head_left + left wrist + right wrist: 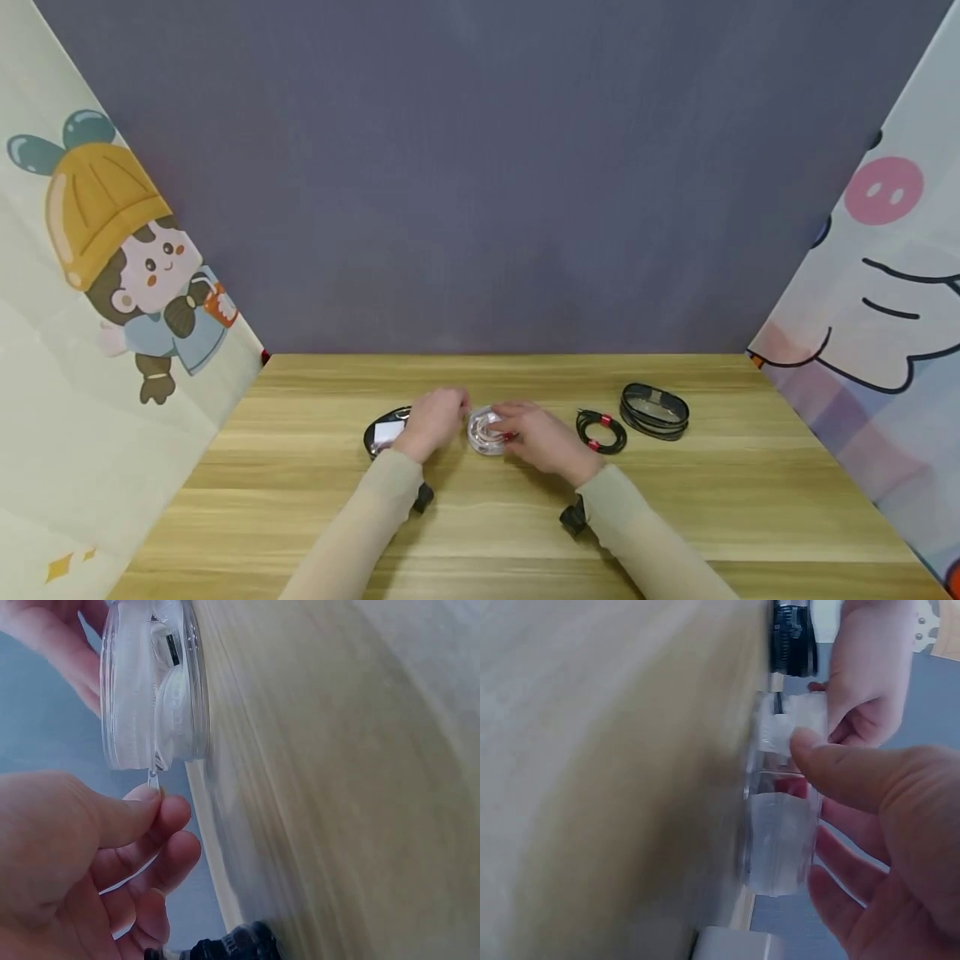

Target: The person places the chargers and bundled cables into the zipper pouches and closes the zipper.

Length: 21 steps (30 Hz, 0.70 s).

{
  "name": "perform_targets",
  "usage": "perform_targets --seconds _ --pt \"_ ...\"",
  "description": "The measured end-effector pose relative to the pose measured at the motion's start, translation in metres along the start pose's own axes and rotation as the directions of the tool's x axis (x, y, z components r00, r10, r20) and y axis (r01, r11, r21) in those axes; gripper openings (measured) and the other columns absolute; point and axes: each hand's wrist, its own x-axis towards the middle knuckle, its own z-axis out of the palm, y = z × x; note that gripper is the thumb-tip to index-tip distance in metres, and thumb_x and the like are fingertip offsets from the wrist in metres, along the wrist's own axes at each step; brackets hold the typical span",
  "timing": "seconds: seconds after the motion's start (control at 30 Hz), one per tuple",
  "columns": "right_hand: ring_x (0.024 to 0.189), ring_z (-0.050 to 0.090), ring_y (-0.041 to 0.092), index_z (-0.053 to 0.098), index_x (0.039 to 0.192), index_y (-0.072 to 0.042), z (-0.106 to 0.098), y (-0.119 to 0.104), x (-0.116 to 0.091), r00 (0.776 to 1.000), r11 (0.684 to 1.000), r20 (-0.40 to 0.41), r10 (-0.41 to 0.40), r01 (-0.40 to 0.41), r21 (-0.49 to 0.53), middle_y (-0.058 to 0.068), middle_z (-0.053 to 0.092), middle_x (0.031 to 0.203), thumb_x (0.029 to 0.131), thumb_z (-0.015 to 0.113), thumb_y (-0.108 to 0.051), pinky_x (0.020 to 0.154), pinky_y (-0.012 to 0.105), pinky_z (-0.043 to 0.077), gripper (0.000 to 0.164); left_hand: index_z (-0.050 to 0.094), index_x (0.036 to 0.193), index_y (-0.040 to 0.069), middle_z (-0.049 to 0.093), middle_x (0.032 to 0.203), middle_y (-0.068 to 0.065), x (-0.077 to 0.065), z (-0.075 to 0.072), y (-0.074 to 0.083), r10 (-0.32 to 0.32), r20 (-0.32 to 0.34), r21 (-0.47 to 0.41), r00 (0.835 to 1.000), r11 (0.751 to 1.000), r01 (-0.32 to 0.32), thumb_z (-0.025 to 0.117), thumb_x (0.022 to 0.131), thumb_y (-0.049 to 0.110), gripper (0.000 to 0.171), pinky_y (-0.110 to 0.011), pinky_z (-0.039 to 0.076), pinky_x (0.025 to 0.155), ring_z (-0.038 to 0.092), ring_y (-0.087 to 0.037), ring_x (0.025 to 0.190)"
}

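Note:
A clear round zip case point(483, 433) with white cable coiled inside stands out between both hands, in the middle of the wooden table. My left hand point(437, 419) is at its left side; in the left wrist view, thumb and index finger pinch the small zipper pull point(153, 780) at the case's edge. The other left fingers curl loosely below. From the right, my right hand point(543, 437) holds the case, and the right wrist view has the thumb point(832, 765) over its side wall with fingers behind. A bit of red shows through the clear plastic.
Left of the hands lies a black cable coil with a white block point(388, 433), partly hidden by the left hand. To the right are a black cable with red ties point(617, 442) and a larger black cable coil point(655, 425). A grey panel point(502, 183) rises behind the table.

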Motion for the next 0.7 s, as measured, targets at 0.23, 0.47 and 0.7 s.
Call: perform_targets --seconds 0.23,0.47,0.7 --pt "0.129 0.052 0.034 0.072 0.123 -0.013 0.0027 0.0018 0.0004 0.999 0.999 0.009 0.037 -0.037 0.014 0.013 0.056 0.141 0.086 0.079 -0.018 0.106 0.048 0.041 0.037 0.071 0.087 0.017 0.068 0.082 0.003 -0.0022 -0.0012 -0.0013 0.025 0.013 0.016 1.0 1.0 -0.025 0.067 0.093 0.012 0.009 -0.037 0.052 0.062 0.064 -0.019 0.074" --pt "0.13 0.052 0.032 0.073 0.121 -0.014 0.0014 -0.0004 0.0028 0.997 0.997 0.001 0.075 -0.075 0.023 0.012 0.057 0.14 0.087 0.077 -0.017 0.107 0.048 0.041 0.034 0.07 0.083 0.018 0.064 0.077 0.005 -0.0044 -0.0037 -0.0034 0.026 0.011 0.015 1.0 1.0 -0.026 0.067 0.09 0.01 0.011 -0.038 0.05 0.06 0.059 -0.016 0.069" --pt "0.13 0.052 0.033 0.073 0.121 -0.013 0.0018 -0.0015 0.0015 0.996 0.996 0.007 0.089 -0.089 0.024 0.013 0.057 0.14 0.088 0.077 -0.017 0.106 0.049 0.041 0.033 0.069 0.081 0.019 0.066 0.078 0.006 -0.0103 -0.0024 -0.006 0.04 0.003 0.034 0.999 0.999 -0.04 0.07 0.089 0.013 0.01 -0.038 0.051 0.063 0.061 -0.016 0.07"
